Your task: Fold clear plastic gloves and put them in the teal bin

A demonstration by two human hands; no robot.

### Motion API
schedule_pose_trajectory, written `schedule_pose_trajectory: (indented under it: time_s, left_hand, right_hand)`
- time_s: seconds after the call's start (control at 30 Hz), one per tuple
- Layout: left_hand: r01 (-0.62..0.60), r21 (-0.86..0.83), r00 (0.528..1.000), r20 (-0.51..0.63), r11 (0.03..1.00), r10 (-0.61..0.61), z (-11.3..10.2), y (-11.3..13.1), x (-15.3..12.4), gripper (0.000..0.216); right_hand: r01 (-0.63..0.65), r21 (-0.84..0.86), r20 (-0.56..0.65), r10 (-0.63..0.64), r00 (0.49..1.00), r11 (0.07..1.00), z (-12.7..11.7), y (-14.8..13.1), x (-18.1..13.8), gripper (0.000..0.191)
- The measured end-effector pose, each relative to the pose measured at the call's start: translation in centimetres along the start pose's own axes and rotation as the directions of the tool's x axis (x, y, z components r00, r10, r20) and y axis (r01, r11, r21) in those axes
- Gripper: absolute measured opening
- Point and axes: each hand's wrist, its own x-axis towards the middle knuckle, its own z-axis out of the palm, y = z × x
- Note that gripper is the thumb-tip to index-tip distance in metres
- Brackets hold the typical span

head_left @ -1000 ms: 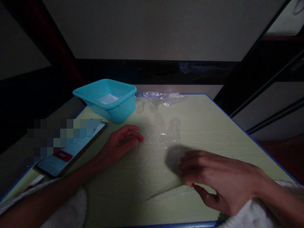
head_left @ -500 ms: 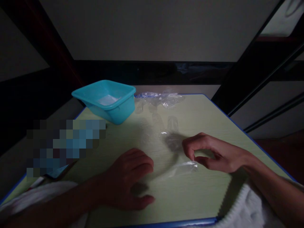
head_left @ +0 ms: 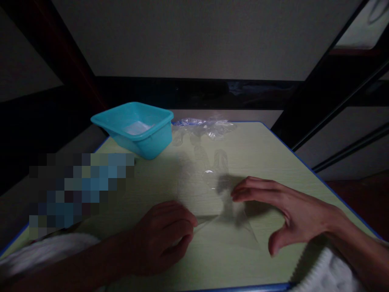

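Note:
A thin clear plastic sheet [head_left: 231, 229], perhaps a glove or bag, lies on the pale green table [head_left: 273, 162] between my hands. My left hand [head_left: 164, 235] is closed, pinching the sheet's left corner against the table. My right hand [head_left: 285, 211] hovers over the sheet's right part with fingers stretched out and the thumb apart, the fingertips touching or just above the plastic.
A turquoise plastic tub [head_left: 135, 127] with something white inside stands at the back left. A pile of crumpled clear plastic [head_left: 206, 125] lies at the far edge beside it. A blurred-out object [head_left: 79, 186] rests at the left edge. Dark frame bars surround the table.
My left hand drew back from near the tub toward me and pinched the sheet's corner. My right hand released its pinch and opened over the plastic, which now lies spread out.

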Motion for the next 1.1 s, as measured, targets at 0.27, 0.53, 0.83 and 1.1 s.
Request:
schedule_pose_trajectory:
  time_s: [0.27, 0.53, 0.83, 1.1]
  left_hand:
    - [0.022, 0.019, 1.000, 0.013, 1.000, -0.022, -0.3, 0.4, 0.1, 0.017]
    - [-0.012, 0.012, 1.000, 0.027, 1.000, 0.012, -0.1, 0.6, 0.3, 0.017]
    - [-0.091, 0.094, 0.996, 0.028, 0.991, 0.088, -0.1, 0.4, 0.1, 0.008]
    - [-0.072, 0.262, 0.995, 0.085, 0.962, 0.051, -1.7, -2.6, -1.0, 0.042]
  right_hand:
    - [0.150, -0.435, -0.062, -0.195, 0.979, 0.888, 2.8, 1.1, 0.6, 0.038]
    - [0.199, -0.532, -0.079, -0.283, 0.956, 0.823, 3.7, 1.4, 1.6, 0.035]
    - [0.207, -0.414, -0.047, -0.248, 0.968, 0.886, 4.0, 1.7, 1.5, 0.037]
    - [0.176, -0.297, -0.108, -0.216, 0.970, 0.939, 3.7, 2.0, 1.3, 0.039]
